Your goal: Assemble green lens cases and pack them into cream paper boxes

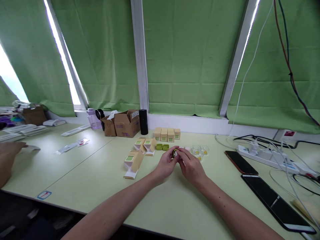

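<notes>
Above the table, my left hand [165, 164] is closed around a small dark and yellow-green round item [174, 153]. My right hand [192, 165] meets it with fingertips pinched at the same item, which the fingers largely hide. Something whitish shows at its middle; its exact kind cannot be made out. Just beyond my left hand lie two small green square containers [162, 147]. Several clear plastic cups [197, 149] with yellow bits inside stand beyond my right hand. Open-ended cream boxes [135, 160] with green labels lie to the left.
Several upright cream boxes [164, 134] stand farther back, near a black cylinder [143, 121] and a cardboard carton [127, 125]. On the right lie phones [277, 200] and a power strip [270, 158] with cables. Another person's hand [11, 156] is at far left.
</notes>
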The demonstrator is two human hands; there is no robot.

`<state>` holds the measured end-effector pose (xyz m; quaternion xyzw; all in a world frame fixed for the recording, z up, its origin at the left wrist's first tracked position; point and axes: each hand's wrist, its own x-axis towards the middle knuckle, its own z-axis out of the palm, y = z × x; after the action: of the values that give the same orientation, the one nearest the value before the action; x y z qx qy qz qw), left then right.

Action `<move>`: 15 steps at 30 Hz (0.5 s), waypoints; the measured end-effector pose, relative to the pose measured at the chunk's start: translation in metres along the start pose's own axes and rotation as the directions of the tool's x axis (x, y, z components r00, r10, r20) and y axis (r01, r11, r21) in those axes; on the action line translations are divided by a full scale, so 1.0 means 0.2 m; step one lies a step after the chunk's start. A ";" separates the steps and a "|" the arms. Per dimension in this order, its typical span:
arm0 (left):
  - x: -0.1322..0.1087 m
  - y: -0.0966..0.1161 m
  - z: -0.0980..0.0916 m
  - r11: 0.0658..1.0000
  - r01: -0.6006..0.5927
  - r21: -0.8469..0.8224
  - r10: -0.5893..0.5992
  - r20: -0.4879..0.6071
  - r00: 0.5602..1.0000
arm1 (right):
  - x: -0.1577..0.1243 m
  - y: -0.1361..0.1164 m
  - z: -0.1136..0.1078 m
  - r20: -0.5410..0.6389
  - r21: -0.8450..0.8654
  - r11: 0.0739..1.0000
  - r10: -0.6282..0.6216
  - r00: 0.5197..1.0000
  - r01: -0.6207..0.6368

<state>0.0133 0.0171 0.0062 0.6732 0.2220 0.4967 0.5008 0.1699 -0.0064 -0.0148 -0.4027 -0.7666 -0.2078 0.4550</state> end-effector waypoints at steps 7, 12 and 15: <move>0.00 0.00 0.00 0.999 0.019 -0.037 -0.019 -0.021 1.000 | 0.01 0.00 -0.01 0.004 0.058 0.998 -0.004 1.000 0.004; 0.02 -0.02 -0.01 0.992 0.063 -0.112 -0.064 -0.009 0.998 | 0.02 -0.01 -0.03 0.053 0.177 0.980 0.080 0.995 -0.088; 0.03 -0.01 -0.03 0.976 0.115 -0.185 -0.118 -0.005 0.993 | 0.01 -0.01 -0.03 0.043 0.221 0.966 0.126 0.991 -0.132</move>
<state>0.0110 0.0245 0.0066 0.6059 0.2181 0.4903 0.5873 0.1703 -0.0099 -0.0095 -0.4010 -0.7636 -0.0845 0.4990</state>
